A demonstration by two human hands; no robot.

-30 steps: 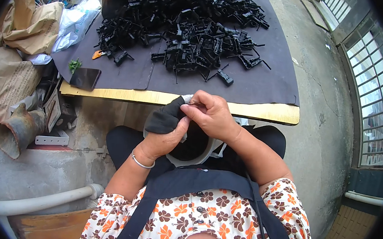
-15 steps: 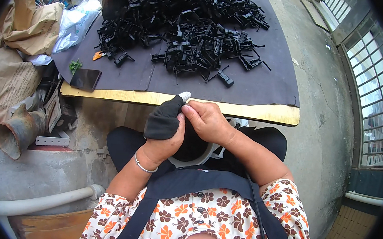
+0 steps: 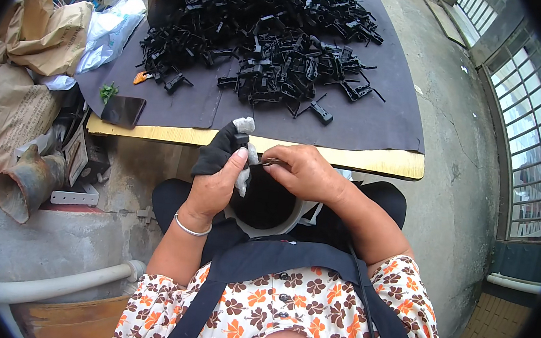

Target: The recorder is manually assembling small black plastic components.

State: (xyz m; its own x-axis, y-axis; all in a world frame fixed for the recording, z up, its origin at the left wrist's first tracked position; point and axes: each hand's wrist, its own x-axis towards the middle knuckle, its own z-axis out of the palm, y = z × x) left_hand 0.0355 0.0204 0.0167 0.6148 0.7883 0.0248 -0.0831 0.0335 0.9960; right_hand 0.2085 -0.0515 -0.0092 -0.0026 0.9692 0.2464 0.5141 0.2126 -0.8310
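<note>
A person's left hand (image 3: 215, 180), partly covered in black fabric (image 3: 211, 157) with white-wrapped fingertips, grips a small black part (image 3: 241, 139) between thumb and fingers just in front of a table's yellow edge (image 3: 349, 156). The right hand (image 3: 309, 172), bare and close beside it, pinches a thin dark piece (image 3: 275, 162) above a pale bucket (image 3: 291, 224) between the knees. Beyond them, a heap of black parts (image 3: 282, 67) covers much of the dark tabletop (image 3: 377, 130), a phone (image 3: 123, 111) lying near its left corner
</note>
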